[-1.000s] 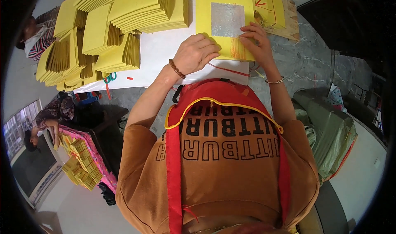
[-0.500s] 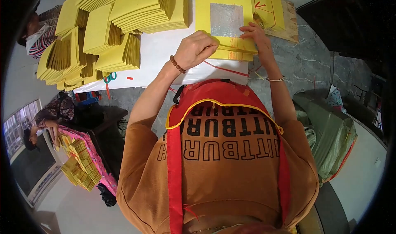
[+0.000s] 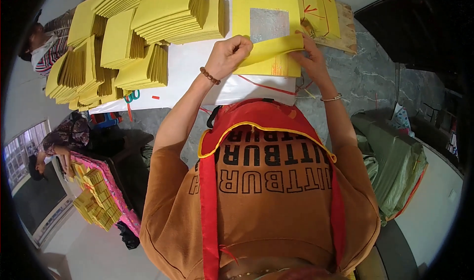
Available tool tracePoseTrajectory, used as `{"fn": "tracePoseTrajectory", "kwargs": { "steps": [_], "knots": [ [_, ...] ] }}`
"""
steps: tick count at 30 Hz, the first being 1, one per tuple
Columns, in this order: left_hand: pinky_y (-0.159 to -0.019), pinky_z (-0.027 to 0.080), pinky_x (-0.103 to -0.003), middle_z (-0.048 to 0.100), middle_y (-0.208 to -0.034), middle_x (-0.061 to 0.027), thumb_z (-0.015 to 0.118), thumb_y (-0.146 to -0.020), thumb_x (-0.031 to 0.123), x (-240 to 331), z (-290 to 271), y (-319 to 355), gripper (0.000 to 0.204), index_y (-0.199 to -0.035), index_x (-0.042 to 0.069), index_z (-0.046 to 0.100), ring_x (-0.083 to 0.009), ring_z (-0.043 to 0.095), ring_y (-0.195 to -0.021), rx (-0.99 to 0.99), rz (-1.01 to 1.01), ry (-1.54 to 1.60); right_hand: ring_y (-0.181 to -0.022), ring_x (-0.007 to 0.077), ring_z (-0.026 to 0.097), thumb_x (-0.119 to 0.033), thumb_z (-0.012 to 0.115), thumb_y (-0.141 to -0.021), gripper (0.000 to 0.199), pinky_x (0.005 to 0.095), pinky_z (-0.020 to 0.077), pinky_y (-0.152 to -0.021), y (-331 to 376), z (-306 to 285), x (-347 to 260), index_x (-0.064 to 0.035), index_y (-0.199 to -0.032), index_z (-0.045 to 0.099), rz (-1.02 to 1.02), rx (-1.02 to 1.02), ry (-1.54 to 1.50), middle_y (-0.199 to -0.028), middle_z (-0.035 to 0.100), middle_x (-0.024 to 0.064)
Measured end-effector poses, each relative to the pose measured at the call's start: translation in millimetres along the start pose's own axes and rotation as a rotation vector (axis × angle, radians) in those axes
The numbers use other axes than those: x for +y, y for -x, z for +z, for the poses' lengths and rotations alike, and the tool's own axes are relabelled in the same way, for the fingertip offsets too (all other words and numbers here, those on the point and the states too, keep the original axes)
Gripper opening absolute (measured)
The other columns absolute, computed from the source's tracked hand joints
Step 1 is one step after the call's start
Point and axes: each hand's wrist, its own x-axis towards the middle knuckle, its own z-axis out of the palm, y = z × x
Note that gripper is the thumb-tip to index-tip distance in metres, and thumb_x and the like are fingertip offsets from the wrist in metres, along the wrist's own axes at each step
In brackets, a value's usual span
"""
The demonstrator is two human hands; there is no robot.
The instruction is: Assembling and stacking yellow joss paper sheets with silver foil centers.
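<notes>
Yellow paper sheet (image 3: 269,45) with a silver foil square (image 3: 268,24) at its centre lies on the white table (image 3: 190,65), directly in front of the person. The near edge of the sheet is lifted and curled over toward the far side. The left hand (image 3: 228,55) pinches this raised flap at its left end, fingers closed on the paper; the right hand (image 3: 308,55) grips the right end of the same flap, fingertips pressed onto it. A bead bracelet (image 3: 209,75) sits on the left wrist and a thin bangle (image 3: 331,98) on the right. Stacks of folded yellow paper (image 3: 170,13) fill the far left of the table, and a further pile tied with red string (image 3: 318,8) lies at the far right.

The step in hand appears to be the fold of the near edge over the foil. The next move would call for laying the flap flat with its ends level, then pressing a crease along it.
</notes>
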Motion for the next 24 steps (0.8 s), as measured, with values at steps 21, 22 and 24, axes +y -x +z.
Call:
{"fn": "tracePoseTrajectory", "kwargs": {
  "steps": [21,22,24],
  "knots": [
    [-0.086,0.04,-0.038,0.062,-0.105,-0.0084,0.056,-0.084,0.013,14,-24,9,0.022,-0.104,0.011,0.064,-0.0276,0.054,-0.1,-0.052,0.592,-0.472,-0.121,0.0243,0.05,-0.014,0.07,-0.073,0.028,0.039,0.0305,-0.101,-6,-12,-29,-0.0145,-0.099,0.059,-0.406,-0.111,0.501,-0.113,0.061,0.0012],
    [-0.084,0.041,-0.037,0.062,-0.104,-0.0102,0.055,-0.084,0.012,17,-24,16,0.021,-0.103,0.008,0.063,-0.0286,0.055,-0.098,-0.057,0.579,-0.455,-0.112,0.0209,0.056,-0.016,0.066,-0.076,0.02,0.0381,0.0319,-0.097,0,-12,-37,-0.0149,-0.094,0.06,-0.383,-0.146,0.522,-0.107,0.064,-0.0005],
    [-0.082,0.042,-0.038,0.062,-0.103,-0.0111,0.055,-0.085,0.013,18,-21,27,0.02,-0.103,0.007,0.062,-0.0297,0.056,-0.096,-0.063,0.474,-0.408,-0.108,0.0202,0.057,-0.016,0.065,-0.077,0.019,0.0381,0.0319,-0.095,12,-10,-44,-0.0149,-0.096,0.06,-0.277,-0.203,0.432,-0.106,0.064,-0.0008]
  ]
}}
